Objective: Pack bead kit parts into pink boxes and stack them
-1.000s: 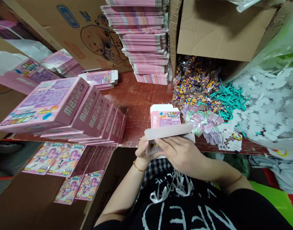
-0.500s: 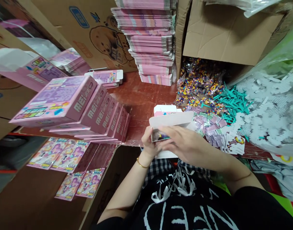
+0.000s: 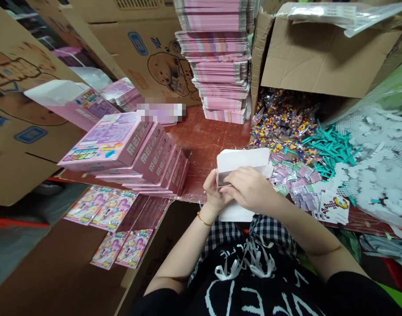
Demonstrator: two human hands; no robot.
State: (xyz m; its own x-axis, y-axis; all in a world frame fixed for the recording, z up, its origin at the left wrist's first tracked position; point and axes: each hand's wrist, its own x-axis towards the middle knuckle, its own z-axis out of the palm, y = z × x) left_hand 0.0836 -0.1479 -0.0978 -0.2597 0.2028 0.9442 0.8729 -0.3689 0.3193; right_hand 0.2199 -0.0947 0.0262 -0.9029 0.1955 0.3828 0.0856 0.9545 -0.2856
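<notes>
Left hand [image 3: 215, 194] clamped on open box [image 3: 242, 159], right hand [image 3: 251, 188] at opening, grip unclear, carton [image 3: 322, 63] of bagged pieces [image 3: 286, 116]

The person's bare forearms [image 3: 187, 245] converge forward, the left grip [image 3: 214, 189] half-curled with fingers raised, the right grip [image 3: 248, 188] bent inward beside it, back uppermost.

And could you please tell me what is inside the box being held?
Inside the box, only a shaded greyish strip shows. The left hand holds one end, and the right hand covers much of the opening, so any contents beneath it cannot be seen.
</notes>
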